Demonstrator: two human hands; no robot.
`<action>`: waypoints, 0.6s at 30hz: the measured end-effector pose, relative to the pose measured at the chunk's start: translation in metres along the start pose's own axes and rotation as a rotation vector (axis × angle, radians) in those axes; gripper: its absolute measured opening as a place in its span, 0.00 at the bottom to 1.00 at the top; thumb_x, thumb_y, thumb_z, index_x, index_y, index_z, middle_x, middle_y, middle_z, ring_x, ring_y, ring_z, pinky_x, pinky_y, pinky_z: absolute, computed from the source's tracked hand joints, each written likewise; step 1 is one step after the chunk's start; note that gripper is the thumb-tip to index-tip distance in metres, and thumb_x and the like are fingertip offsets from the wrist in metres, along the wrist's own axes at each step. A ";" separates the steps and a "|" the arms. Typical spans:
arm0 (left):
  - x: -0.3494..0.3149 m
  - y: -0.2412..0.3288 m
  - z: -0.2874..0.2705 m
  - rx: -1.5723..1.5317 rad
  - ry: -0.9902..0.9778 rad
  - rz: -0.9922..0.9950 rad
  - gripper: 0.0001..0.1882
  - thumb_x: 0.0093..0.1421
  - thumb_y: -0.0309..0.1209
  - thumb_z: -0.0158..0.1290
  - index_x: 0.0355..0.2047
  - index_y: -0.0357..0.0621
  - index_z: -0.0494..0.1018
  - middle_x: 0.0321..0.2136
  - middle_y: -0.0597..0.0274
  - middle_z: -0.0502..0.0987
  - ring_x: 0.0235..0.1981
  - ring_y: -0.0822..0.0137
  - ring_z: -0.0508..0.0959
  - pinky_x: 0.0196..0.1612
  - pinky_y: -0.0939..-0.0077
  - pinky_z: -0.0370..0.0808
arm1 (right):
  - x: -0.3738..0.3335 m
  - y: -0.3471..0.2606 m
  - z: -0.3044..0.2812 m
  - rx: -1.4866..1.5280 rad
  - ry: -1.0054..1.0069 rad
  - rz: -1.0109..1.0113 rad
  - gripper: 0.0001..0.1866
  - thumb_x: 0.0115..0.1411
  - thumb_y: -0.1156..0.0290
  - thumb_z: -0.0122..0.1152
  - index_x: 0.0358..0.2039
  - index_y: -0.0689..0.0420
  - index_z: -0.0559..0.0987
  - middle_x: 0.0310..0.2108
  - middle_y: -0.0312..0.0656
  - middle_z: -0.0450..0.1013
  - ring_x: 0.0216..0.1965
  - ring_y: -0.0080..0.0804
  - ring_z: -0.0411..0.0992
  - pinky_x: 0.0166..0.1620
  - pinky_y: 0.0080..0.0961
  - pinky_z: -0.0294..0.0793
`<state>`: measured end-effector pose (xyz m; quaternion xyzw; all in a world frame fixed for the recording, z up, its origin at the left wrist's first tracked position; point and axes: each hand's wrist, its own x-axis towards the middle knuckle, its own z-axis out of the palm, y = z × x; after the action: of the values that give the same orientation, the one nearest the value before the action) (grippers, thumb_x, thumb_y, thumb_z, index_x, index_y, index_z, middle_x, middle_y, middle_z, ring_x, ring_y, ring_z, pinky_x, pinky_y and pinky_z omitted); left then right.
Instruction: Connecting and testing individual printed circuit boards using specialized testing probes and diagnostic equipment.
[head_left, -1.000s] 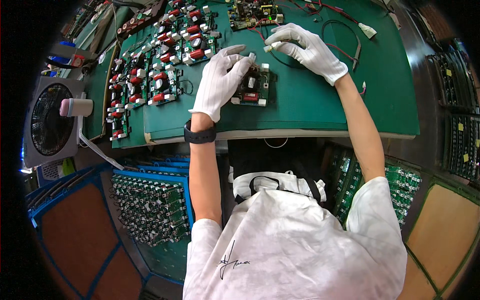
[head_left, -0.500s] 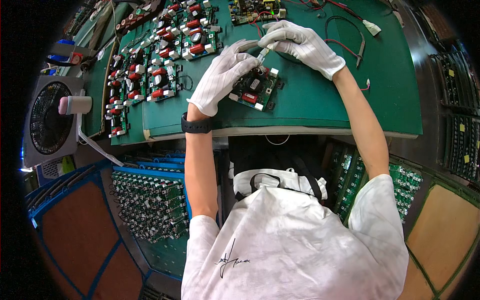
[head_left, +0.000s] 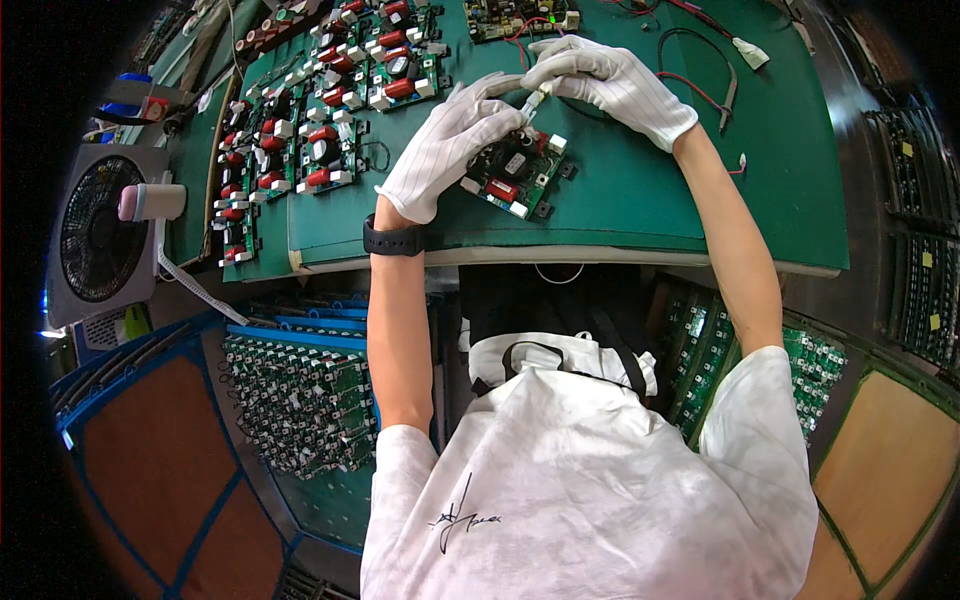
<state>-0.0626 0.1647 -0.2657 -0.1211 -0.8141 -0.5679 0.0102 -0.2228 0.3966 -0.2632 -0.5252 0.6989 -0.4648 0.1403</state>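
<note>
A green circuit board (head_left: 515, 172) with a black round part and red capacitors lies on the green bench mat, below my hands. My left hand (head_left: 452, 148), in a white striped glove, reaches over the board's upper left side. Its thumb and fingers are closed on a small white connector (head_left: 531, 106) at the board's top edge. My right hand (head_left: 612, 92), gloved too, pinches the upper end of this connector, where leads run in. The fingertips of both hands nearly meet, and they partly hide the connector and its leads.
Several similar boards (head_left: 400, 70) stand in rows at the left of the mat. A powered board (head_left: 515, 18) with a green light lies at the back. A probe on a cable (head_left: 728, 105) lies at right. A grey fan (head_left: 100, 235) stands far left; racks of boards (head_left: 300, 400) sit below the bench.
</note>
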 end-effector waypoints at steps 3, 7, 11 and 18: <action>-0.002 0.004 0.001 0.004 -0.013 -0.010 0.20 0.74 0.42 0.50 0.61 0.49 0.74 0.58 0.59 0.77 0.58 0.53 0.72 0.66 0.65 0.66 | 0.000 0.000 0.000 -0.038 -0.002 -0.017 0.13 0.68 0.64 0.65 0.49 0.56 0.86 0.53 0.38 0.79 0.59 0.34 0.73 0.63 0.30 0.72; -0.001 0.012 0.003 -0.168 0.033 -0.261 0.20 0.73 0.41 0.50 0.61 0.49 0.74 0.57 0.58 0.78 0.59 0.53 0.71 0.66 0.65 0.67 | -0.002 -0.001 0.003 0.038 0.019 -0.009 0.13 0.68 0.65 0.65 0.49 0.56 0.86 0.53 0.38 0.79 0.61 0.35 0.73 0.65 0.31 0.72; 0.000 0.004 0.002 -0.035 0.024 -0.110 0.30 0.71 0.50 0.53 0.65 0.45 0.71 0.51 0.58 0.81 0.59 0.58 0.72 0.67 0.65 0.65 | 0.000 -0.003 0.005 0.041 -0.013 -0.019 0.12 0.68 0.66 0.65 0.49 0.56 0.87 0.52 0.38 0.80 0.62 0.36 0.73 0.66 0.32 0.71; 0.006 0.000 0.015 0.015 0.107 -0.167 0.28 0.71 0.48 0.52 0.63 0.41 0.72 0.49 0.58 0.84 0.61 0.55 0.74 0.75 0.53 0.54 | 0.010 0.004 -0.003 -0.063 -0.074 -0.210 0.11 0.68 0.68 0.64 0.47 0.57 0.86 0.51 0.38 0.79 0.61 0.36 0.73 0.65 0.32 0.72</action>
<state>-0.0663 0.1799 -0.2700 -0.0222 -0.8238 -0.5664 0.0070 -0.2312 0.3900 -0.2615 -0.6164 0.6485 -0.4353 0.1000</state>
